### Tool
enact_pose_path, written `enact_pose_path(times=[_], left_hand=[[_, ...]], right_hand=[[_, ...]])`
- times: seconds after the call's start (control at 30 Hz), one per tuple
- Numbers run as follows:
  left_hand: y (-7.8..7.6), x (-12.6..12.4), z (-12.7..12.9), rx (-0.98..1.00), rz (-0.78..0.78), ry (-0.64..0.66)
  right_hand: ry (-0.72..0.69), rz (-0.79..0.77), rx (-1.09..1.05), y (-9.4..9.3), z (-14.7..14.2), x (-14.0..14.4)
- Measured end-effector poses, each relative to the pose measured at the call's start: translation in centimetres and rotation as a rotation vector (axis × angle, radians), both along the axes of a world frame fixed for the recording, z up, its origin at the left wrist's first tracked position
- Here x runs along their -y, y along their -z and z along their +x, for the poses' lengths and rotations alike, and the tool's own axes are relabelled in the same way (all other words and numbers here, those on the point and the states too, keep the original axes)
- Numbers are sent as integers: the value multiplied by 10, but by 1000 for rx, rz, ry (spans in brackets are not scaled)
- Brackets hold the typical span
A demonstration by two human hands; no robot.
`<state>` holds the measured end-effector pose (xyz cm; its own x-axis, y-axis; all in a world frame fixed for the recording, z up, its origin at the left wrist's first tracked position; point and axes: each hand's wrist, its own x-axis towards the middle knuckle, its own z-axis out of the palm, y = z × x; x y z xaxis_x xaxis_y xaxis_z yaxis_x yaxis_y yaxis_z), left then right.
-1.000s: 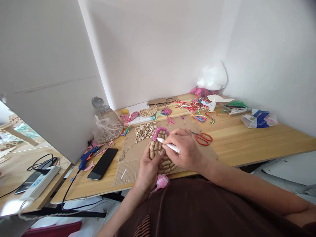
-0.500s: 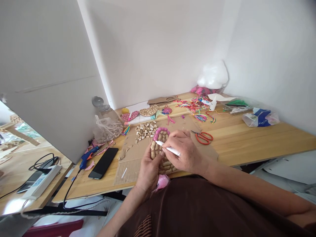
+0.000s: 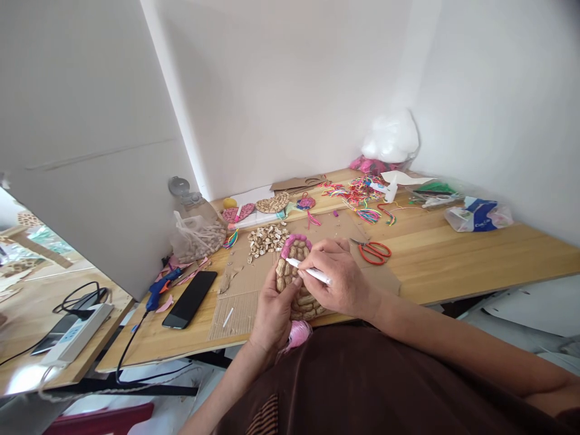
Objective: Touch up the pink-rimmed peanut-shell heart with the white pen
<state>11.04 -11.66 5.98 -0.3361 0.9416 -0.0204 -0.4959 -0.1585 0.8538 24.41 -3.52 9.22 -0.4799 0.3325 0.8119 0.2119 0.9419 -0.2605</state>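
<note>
My left hand (image 3: 273,314) holds a heart-shaped craft piece (image 3: 296,251) covered in peanut shells, with a pink-painted top edge. It grips the piece from below and from the left. My right hand (image 3: 338,275) grips a white pen (image 3: 309,272), whose tip rests on the shells near the piece's upper left. A pink tassel (image 3: 298,333) hangs under the piece, near my lap. Both hands are above a cardboard sheet (image 3: 247,287) at the wooden table's front edge.
A pile of loose peanut shells (image 3: 267,237), a bag of shells (image 3: 198,237), red scissors (image 3: 374,251), a black phone (image 3: 190,291), a blue glue gun (image 3: 158,288), coloured cords (image 3: 360,196) and other shell hearts (image 3: 272,203) lie on the table (image 3: 453,260). White walls enclose it.
The pen tip has shifted slightly left and down across the shells, and the craft piece with both hands has moved a little; nothing else has moved.
</note>
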Motion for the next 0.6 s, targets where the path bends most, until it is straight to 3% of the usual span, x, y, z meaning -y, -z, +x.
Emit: enact_pose_path(times=[0.6], left_hand=[[-5, -1, 0, 30, -12, 18]], right_hand=[[-110, -305, -83, -10, 4, -10]])
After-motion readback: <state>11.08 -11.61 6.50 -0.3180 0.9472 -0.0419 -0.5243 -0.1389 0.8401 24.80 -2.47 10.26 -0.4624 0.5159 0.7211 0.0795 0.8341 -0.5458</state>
